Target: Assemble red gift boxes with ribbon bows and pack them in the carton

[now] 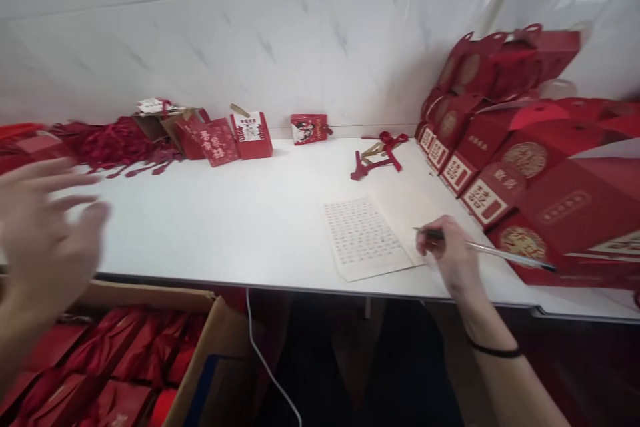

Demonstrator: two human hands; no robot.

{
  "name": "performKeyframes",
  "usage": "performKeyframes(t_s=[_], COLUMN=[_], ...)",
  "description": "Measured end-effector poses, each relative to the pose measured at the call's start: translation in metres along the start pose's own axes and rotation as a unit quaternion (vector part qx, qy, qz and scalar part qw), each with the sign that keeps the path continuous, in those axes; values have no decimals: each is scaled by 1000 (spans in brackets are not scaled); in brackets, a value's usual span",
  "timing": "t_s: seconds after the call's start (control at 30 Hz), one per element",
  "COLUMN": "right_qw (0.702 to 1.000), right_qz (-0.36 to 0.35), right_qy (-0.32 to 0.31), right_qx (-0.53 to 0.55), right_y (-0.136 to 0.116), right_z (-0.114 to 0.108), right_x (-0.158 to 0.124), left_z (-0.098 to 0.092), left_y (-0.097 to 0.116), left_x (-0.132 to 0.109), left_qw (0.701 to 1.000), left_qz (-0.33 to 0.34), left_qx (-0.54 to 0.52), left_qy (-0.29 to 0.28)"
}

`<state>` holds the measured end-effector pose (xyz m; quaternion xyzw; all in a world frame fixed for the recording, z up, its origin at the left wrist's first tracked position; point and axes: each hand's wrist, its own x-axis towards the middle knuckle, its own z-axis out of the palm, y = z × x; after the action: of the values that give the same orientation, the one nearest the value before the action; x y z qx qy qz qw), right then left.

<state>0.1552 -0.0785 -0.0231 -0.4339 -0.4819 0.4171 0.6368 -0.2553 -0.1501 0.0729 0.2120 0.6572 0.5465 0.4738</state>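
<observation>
My right hand (449, 250) is closed around a pen (510, 256) with a clear barrel and a dark grip. Its tip is over the blank right page of an open notebook (367, 240). Rows of small handwriting fill the left page. My left hand (55, 227) is raised at the left, slightly blurred, fingers stretched out and apart, with nothing in it. Below that hand, a cardboard box (223, 327) holds several red gift boxes (127, 340).
Red gift boxes (500, 160) are stacked along the right. Red tassels (117, 143), a red card (215, 142), small red boxes (253, 140) and loose ribbons (380, 155) lie along the tiled wall (280, 33). A white cable (265, 360) hangs below the white table (225, 227).
</observation>
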Motion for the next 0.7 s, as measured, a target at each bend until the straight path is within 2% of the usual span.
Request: performKeyframes(t_s=[0.03, 0.07, 0.1, 0.13, 0.17, 0.23, 0.27, 0.33, 0.4, 0.5, 0.63, 0.7], right_qw=[1000, 998, 996, 992, 989, 982, 980, 976, 972, 971, 967, 962], right_qz=[24, 42, 49, 48, 40, 18, 14, 16, 26, 42, 39, 37], right_qy=[-6, -10, -16, -24, -32, -46, -51, -65, -92, -104, -72, -69], right_qx=[-18, -45, -77, -110, -140, -181, -192, -208, -215, -209, -240, -261], right_y=[2, 3, 5, 7, 8, 9, 9, 9, 9, 10, 10, 10], right_z=[4, 8, 11, 14, 16, 17, 16, 13, 9, 4, 3, 4], right_x=[0, -1, -2, -3, -4, -4, -4, -4, -4, -4, -5, -4], left_z=[23, 51, 84, 120, 157, 223, 249, 283, 297, 297, 290, 290], left_y=[4, 6, 4, -1, -9, -33, -46, -70, -85, -92, -88, -87], left_x=[-2, -1, 4, 10, 17, 32, 38, 46, 50, 51, 45, 39], left_qw=[998, 977, 934, 882, 839, 784, 761, 739, 731, 724, 665, 647], left_qz=[54, 204, 329, 417, 458, 435, 411, 394, 383, 379, 411, 405], left_qx=[11, 68, 140, 209, 266, 363, 392, 400, 396, 401, 476, 510], left_qy=[-17, -1, -25, -70, -123, -255, -314, -374, -402, -413, -403, -396])
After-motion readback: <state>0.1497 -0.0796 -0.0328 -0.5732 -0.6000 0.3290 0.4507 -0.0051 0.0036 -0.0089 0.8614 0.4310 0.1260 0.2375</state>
